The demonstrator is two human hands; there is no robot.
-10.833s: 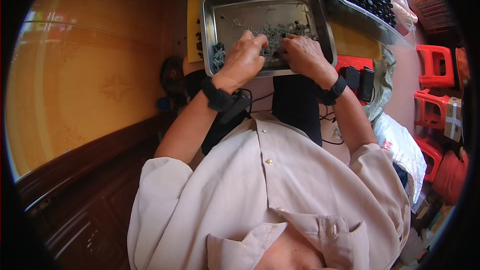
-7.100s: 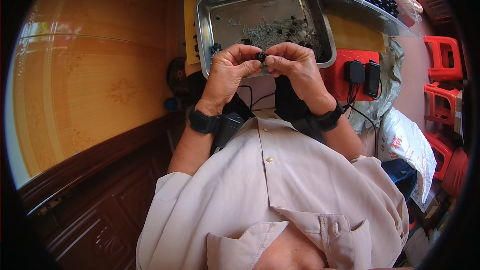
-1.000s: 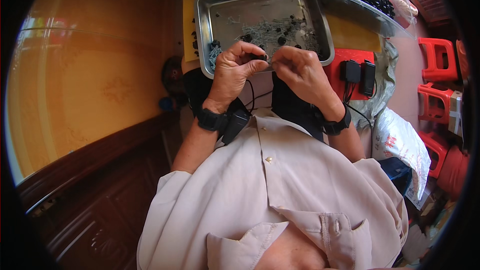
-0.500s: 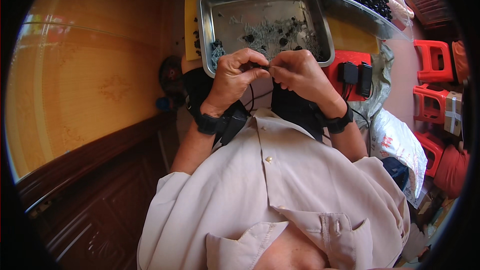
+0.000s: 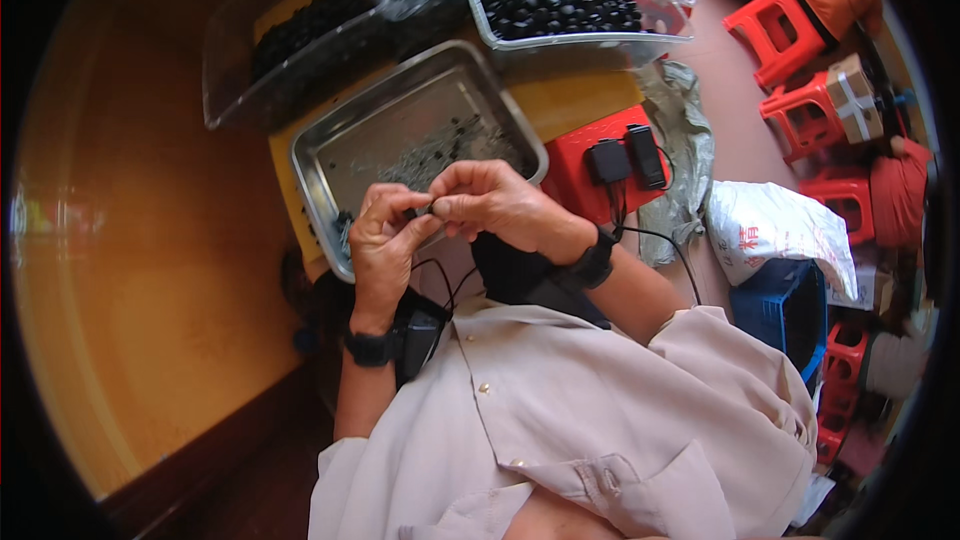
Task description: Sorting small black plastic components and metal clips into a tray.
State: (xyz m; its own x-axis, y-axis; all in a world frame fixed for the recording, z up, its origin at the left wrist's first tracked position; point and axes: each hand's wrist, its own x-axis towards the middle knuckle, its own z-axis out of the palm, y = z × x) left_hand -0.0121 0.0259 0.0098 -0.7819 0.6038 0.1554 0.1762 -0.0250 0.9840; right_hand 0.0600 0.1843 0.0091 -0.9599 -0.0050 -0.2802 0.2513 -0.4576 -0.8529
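Over the near edge of a shallow metal tray (image 5: 350, 155), my two hands meet fingertip to fingertip. The thumb and fingers of my left hand (image 5: 383, 245) are pinched on a small black piece (image 5: 424, 209). My right hand (image 5: 500, 208) pinches the same piece from the other side. Fingers cover most of it, so its exact kind cannot be made out. Grey screw-like pieces (image 5: 415, 162) lie scattered in the tray, with a few small black parts among them. Each wrist wears a black band.
Beyond the tray stand two clear plastic bins, left (image 5: 228, 70) and right (image 5: 590, 40), holding many black pieces. Right of the tray, a red stool (image 5: 575, 165) carries black devices with cables. Farther right are a white sack (image 5: 775, 235), a blue bin (image 5: 775, 310) and several red stools.
The view has turned and shifted, showing more of the bins at the back and the blue bin. Both hands stay pinched together at the tray's near edge.
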